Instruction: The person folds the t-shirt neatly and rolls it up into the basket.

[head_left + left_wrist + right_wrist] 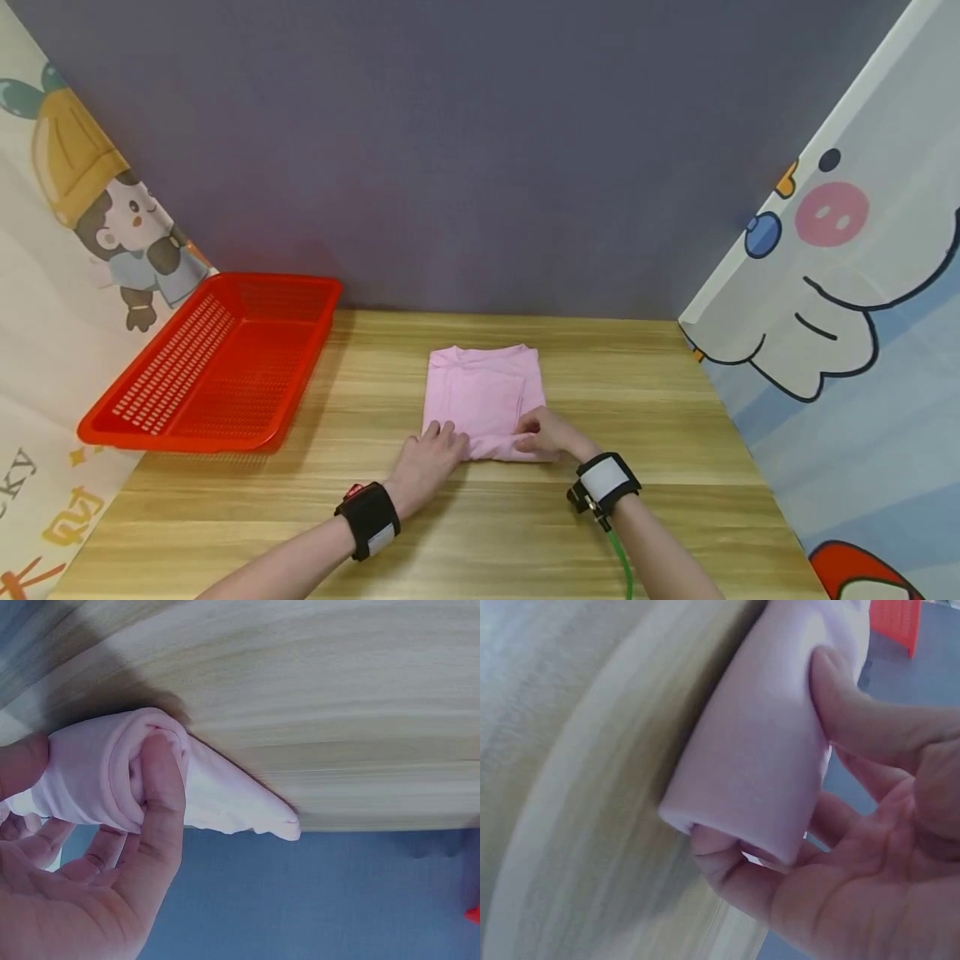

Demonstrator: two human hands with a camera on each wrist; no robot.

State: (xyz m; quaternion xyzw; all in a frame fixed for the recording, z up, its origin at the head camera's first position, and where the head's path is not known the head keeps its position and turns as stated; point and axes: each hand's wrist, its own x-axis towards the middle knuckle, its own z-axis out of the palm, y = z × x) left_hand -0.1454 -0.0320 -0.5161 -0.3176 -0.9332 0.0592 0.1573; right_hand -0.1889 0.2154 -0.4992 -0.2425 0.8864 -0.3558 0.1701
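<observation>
A pink shirt (pixel 483 396) lies folded on the wooden table, its neckline at the far side and its near edge turned into a thick roll. At the roll's left end is my left hand (pixel 429 468). In the left wrist view one finger pokes into the spiral end of the roll (pixel 97 761), while the thumb rests along its side. My right hand (pixel 553 433) grips the other end. The right wrist view has the thumb pressing the roll's surface (pixel 757 742) and a finger tucked inside its open end.
To the left stands a red plastic basket (pixel 225 367) with slotted sides. A grey wall (pixel 480 167) closes off the back of the wooden table (pixel 622 375), and cartoon-printed sheets hang on both sides. From my right wristband (pixel 606 483) a green cable runs toward me.
</observation>
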